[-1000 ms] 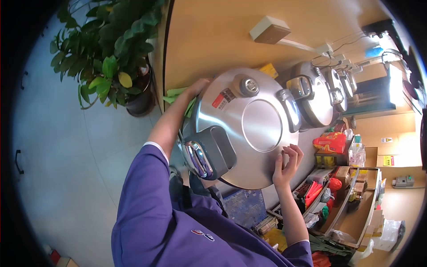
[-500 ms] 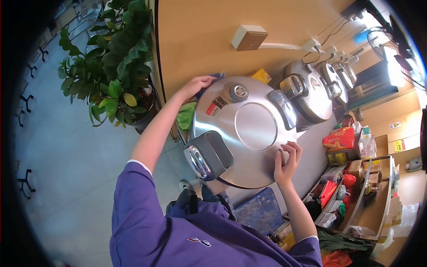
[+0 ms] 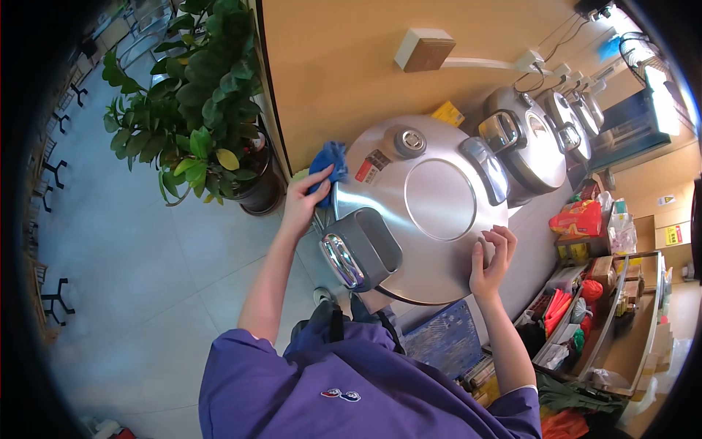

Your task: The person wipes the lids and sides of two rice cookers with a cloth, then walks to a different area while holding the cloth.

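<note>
A large round steel cooker lid [image 3: 387,183] fills the middle of the view, with a round knob [image 3: 410,142] near its far edge and a grey handle [image 3: 365,249] at its near left. My left hand [image 3: 301,201] grips a blue cloth [image 3: 329,170] at the lid's left rim. Curled fingers of my right hand [image 3: 491,265] rest at the lid's right edge; nothing can be made out in them. Part of a green cloth [image 3: 300,175] shows behind the blue one.
More steel cookers [image 3: 532,139] stand in a row along the wall at the right. At the left is a potted plant [image 3: 259,192]. Shelves with bags and boxes [image 3: 610,329] are at the lower right, and a blue crate [image 3: 444,340] is below the cooker.
My left hand has moved nearer along the lid's left rim, and more of the blue cloth shows. The view has shifted slightly; my right hand stays at the lid's right edge.
</note>
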Demonstrator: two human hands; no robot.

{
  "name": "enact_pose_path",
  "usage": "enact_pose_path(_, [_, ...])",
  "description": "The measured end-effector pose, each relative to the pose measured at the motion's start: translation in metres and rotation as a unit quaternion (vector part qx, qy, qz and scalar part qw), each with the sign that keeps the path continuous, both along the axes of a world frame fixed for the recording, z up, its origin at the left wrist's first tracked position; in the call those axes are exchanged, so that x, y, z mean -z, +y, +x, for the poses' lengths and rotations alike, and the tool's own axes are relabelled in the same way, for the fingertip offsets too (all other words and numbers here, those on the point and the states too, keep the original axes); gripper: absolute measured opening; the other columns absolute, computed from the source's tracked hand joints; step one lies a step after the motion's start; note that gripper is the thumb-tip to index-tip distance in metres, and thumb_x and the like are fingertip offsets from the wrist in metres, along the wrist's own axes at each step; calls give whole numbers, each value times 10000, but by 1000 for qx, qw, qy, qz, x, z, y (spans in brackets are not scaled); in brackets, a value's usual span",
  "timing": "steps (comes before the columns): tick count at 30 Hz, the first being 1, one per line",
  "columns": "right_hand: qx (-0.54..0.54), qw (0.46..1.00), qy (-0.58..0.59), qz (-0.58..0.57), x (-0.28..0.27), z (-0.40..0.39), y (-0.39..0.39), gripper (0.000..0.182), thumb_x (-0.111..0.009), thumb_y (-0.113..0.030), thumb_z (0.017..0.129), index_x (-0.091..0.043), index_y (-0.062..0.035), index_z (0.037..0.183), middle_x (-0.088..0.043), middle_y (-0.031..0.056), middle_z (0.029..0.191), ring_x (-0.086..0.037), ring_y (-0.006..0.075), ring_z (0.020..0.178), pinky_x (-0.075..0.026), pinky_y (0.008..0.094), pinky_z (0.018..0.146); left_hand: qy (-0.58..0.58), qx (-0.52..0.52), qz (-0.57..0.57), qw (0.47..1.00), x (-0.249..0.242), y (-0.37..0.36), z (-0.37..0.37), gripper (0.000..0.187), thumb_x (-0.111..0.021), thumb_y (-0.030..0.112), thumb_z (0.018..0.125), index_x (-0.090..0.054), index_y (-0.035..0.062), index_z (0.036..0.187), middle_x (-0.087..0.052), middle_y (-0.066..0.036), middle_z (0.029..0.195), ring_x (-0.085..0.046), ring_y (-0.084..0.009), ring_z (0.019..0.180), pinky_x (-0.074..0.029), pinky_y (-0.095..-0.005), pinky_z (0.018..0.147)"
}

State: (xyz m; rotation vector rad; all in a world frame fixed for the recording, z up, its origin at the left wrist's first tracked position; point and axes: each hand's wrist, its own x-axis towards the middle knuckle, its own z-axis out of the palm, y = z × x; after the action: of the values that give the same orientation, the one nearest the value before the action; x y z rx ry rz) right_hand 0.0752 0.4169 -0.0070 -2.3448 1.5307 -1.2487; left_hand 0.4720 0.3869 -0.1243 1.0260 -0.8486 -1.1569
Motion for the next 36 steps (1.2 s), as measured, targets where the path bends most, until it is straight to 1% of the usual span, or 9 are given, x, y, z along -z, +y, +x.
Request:
enact_pose_path(5, [4,1000,-3,1,1,0,-1,199,-639,-100,944,-625,8,1110,-536,190,1274,-550,292,1135,-473,388,963,59,-79,60,993,66,33,-21,376,-731,31,962,-683,-7,1333,-691,-89,1308,-633,-136,1133,-470,-287,1045])
enact_pose_path(8, [4,999,-31,27,0,1,0,225,-673,-89,914,-633,15,1110,-515,211,1269,-549,328,1159,-486,410,972,83,-110,113,984,113,44,-34,388,-728,61,976,-672,12,1357,-712,-66,1223,-652,-115,1054,-497,-260,975])
enact_pose_path(12, [0,1000,-29,5,-2,4,0,165,-633,-66,949,-632,2,1100,-546,188,1267,-567,281,1098,-483,378,944,93,-99,122,983,160,42,-38,371,-681,73,1012,-663,31,1380,-707,-23,1159,-637,-87,999,-494,-241,920])
enact_pose_path(15, [10,1000,-21,-1,0,1,2,155,-639,-61,944,-635,1,1087,-559,183,1251,-577,279,1071,-483,375,939,136,-89,147,976,159,30,-33,341,-646,89,1035,-669,27,1370,-703,-16,1159,-630,-82,1009,-488,-231,924])
enact_pose_path(23, [23,1000,-4,-20,-1,0,0,148,-657,-56,922,-639,-3,1059,-577,190,1225,-587,294,1056,-471,380,950,130,-45,41,990,1,12,-20,377,-623,119,1049,-629,27,1414,-662,-45,1317,-603,-105,1157,-455,-266,1042])
enact_pose_path(29, [-11,999,-35,-9,-3,2,2,176,-677,-56,905,-645,-8,1072,-572,183,1215,-591,290,1037,-478,391,946,-146,63,-45,986,-69,-17,0,245,-665,83,1004,-759,70,1230,-734,-59,1199,-647,-136,1095,-484,-282,1007])
enact_pose_path(32, [-4,999,-42,-6,-2,2,2,195,-685,-49,891,-644,-11,1079,-571,176,1209,-590,286,1038,-490,398,929,-427,76,-208,877,-105,-34,-6,317,-701,33,934,-762,125,1230,-723,-136,1128,-661,-274,1082,-508,-345,975])
enact_pose_path(35, [-4,999,-33,-14,-1,-3,0,235,-706,-44,866,-645,-10,1090,-566,181,1214,-590,307,1070,-510,397,924,-464,205,-129,852,-142,-34,-33,330,-702,10,908,-775,130,1206,-718,-155,1159,-646,-312,1126,-497,-356,1002])
enact_pose_path(36, [-12,1000,-13,-23,-1,-5,0,266,-721,-41,848,-646,-9,1101,-559,187,1218,-591,325,1101,-526,396,926,-454,233,-161,845,-147,-34,-48,316,-714,23,896,-782,127,1186,-717,-154,1171,-629,-328,1158,-483,-370,1031])
